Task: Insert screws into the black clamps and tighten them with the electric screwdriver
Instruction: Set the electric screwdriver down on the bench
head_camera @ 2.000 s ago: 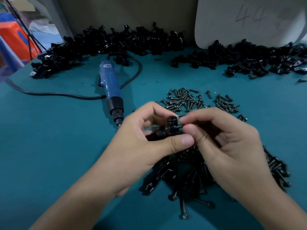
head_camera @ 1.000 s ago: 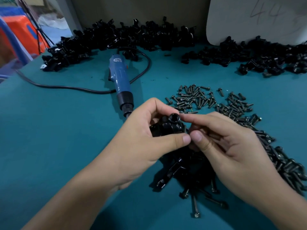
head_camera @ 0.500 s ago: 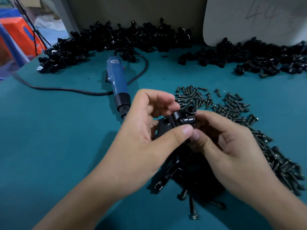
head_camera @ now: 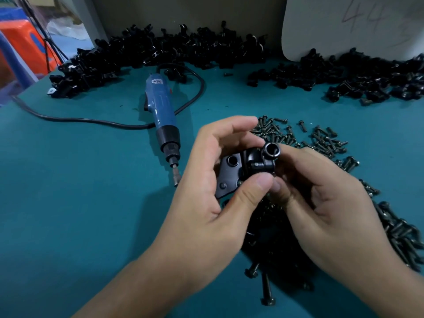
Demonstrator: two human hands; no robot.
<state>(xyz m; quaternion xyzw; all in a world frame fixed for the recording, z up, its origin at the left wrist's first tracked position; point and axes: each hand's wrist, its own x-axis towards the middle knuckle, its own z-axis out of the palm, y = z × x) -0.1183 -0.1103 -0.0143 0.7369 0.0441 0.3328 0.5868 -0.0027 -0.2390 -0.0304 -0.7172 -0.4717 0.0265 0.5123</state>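
Note:
I hold a black clamp (head_camera: 247, 168) above the teal table, between both hands. My left hand (head_camera: 213, 198) grips its flat plate side, thumb pressed on the front. My right hand (head_camera: 321, 203) pinches the clamp's right end, just below a round socket that faces up. Whether a screw sits in it I cannot tell. The blue electric screwdriver (head_camera: 161, 118) lies on the table to the left of my hands, bit toward me, untouched. Loose dark screws (head_camera: 321, 138) are scattered behind and to the right of my hands.
Heaps of black clamps (head_camera: 160, 51) line the back of the table (head_camera: 80, 203), with more at the back right (head_camera: 367, 76). The screwdriver's black cord (head_camera: 68, 119) runs off to the left. A white board (head_camera: 355, 26) leans at the back right. More screws (head_camera: 267, 290) lie under my wrists.
My hands have lifted and turned the clamp, so its flat plate and round socket now face me. The screwdriver has stayed where it lay.

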